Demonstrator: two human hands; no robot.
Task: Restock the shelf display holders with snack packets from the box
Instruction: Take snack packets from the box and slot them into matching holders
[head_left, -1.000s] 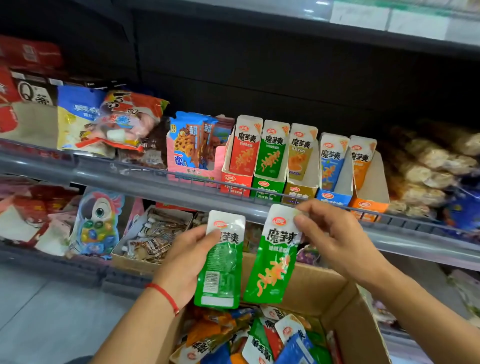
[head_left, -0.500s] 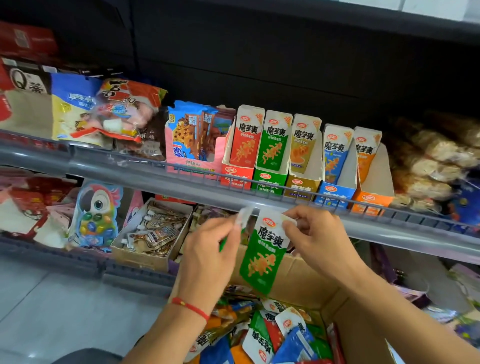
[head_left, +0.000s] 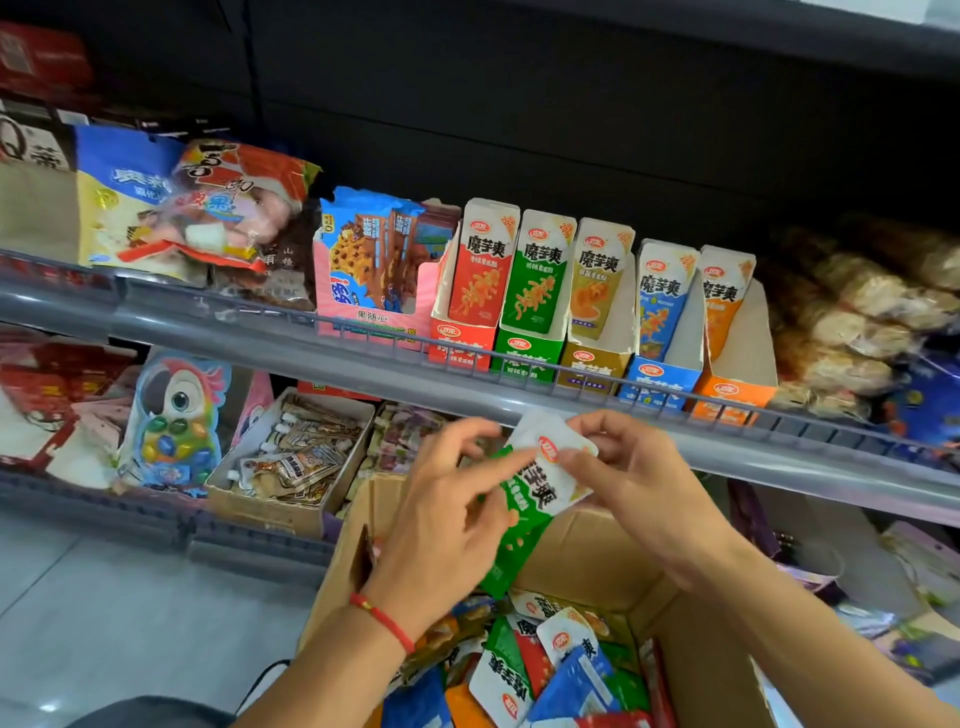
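Both hands hold green snack packets (head_left: 535, 499) stacked together above the cardboard box (head_left: 587, 556). My left hand (head_left: 447, 525) pinches them from the left, my right hand (head_left: 634, 483) pinches their white top edge. The box below holds several loose packets (head_left: 550, 670) in green, red, blue and orange. On the shelf above stand the display holders: red (head_left: 467, 312), green (head_left: 530, 322), yellow (head_left: 592, 332), blue (head_left: 660, 353) and orange (head_left: 727, 364), each with upright packets.
A grey shelf rail (head_left: 311, 358) with a wire front runs just above my hands. A pink cookie box (head_left: 374, 275) and bagged snacks (head_left: 171, 208) stand left of the holders, wrapped pastries (head_left: 857, 322) to the right. The lower shelf holds a parrot candy pack (head_left: 171, 421) and a pouch tray (head_left: 291, 457).
The two green packets, held apart a second ago, have come together into one stack between my hands. The hands moved closer to each other just under the shelf rail.
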